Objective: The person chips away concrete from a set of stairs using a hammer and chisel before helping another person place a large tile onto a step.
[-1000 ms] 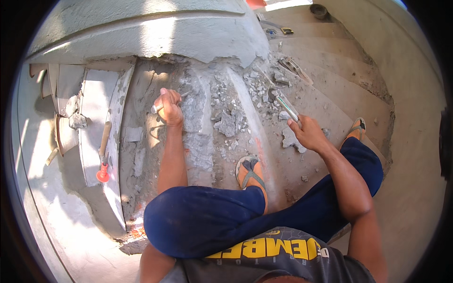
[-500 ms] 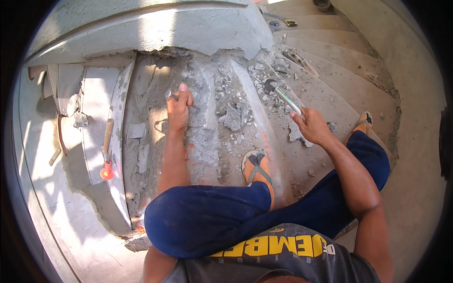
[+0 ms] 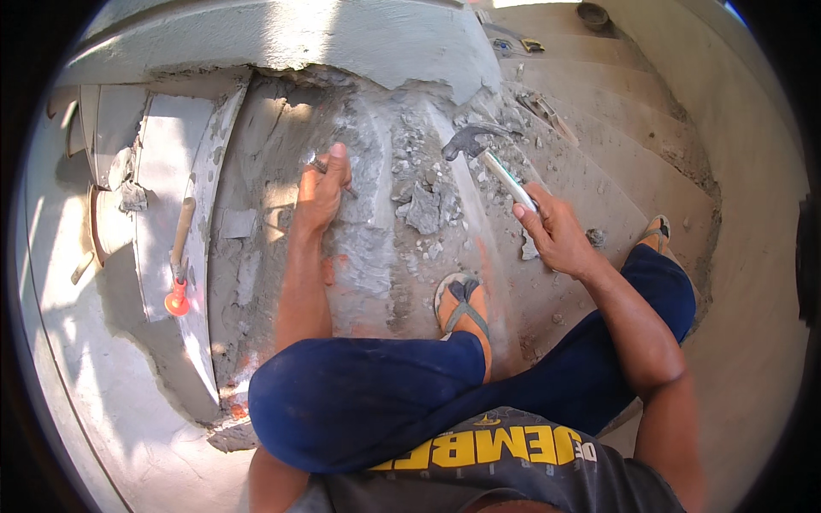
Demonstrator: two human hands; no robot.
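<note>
My left hand is closed in a fist around a short metal chisel, thumb on top. The chisel's ribbed end sticks out to the left; its other end shows by the fingers over the rough, chipped concrete step. Most of its shaft is hidden. In my right hand is a claw hammer, gripped by its pale handle. The hammer's dark head is raised to the right of the chisel, apart from it. Broken concrete chunks and crumbs lie between my hands.
On the left, a wooden-handled tool with an orange guard rests on a pale board. Ahead stands a broken-edged plaster wall. Dusty winding steps curve up at the right, with a yellow-handled saw and a dark bucket.
The hammer has swung up and left toward the chisel, its head now turned and larger in view. My left hand keeps its grip on the chisel. The view has shifted slightly.
</note>
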